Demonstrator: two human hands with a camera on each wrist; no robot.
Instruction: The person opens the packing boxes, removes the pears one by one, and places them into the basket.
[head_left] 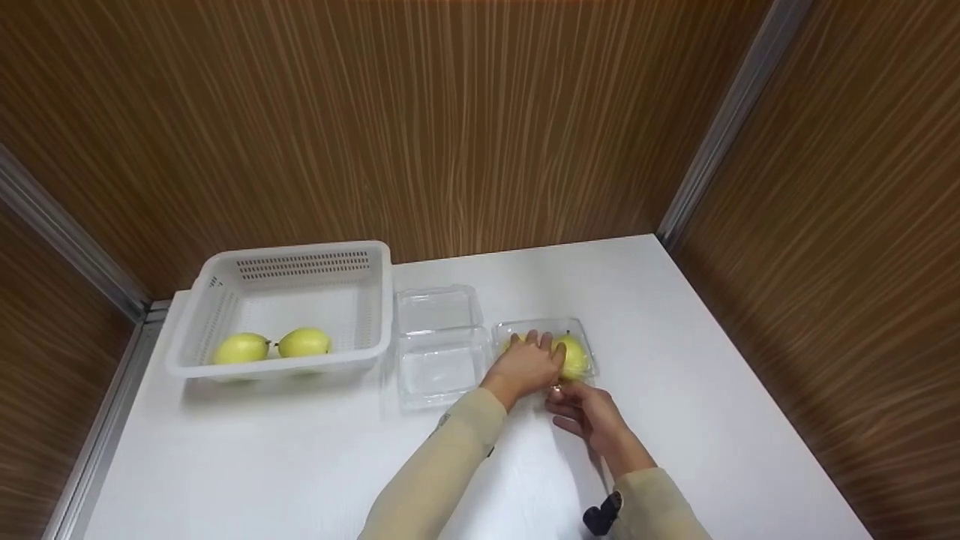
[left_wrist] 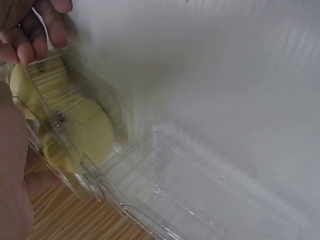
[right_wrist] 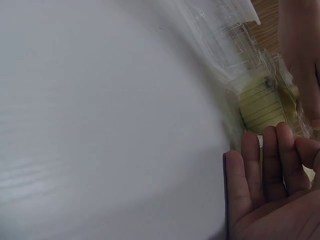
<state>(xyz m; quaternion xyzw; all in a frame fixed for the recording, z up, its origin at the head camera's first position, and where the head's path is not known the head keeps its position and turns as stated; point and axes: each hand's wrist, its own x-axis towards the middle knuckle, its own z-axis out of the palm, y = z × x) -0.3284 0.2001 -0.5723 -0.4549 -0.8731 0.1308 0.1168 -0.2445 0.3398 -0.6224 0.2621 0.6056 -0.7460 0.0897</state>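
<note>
A clear plastic clamshell box (head_left: 589,369) with yellow-green pears (head_left: 573,357) inside sits on the white table. My left hand (head_left: 529,364) lies over its top with the fingers spread, covering part of the pears. At the near edge of the box, my right hand (head_left: 592,414) pinches the rim between thumb and fingertips, the other fingers loosely bent. In the left wrist view two pears (left_wrist: 82,131) show through the plastic, a dark stem on the nearer one. The right wrist view has the fingers (right_wrist: 272,160) against the box side, beside a pear (right_wrist: 260,105).
To the left of the box lies a second clear clamshell (head_left: 441,369), unfolded, its lid half (head_left: 439,311) toward the back. Further left stands a white slotted basket (head_left: 381,300) with two pears (head_left: 304,343) near its front wall. Wood-grain panels (head_left: 450,135) border the table (head_left: 300,465).
</note>
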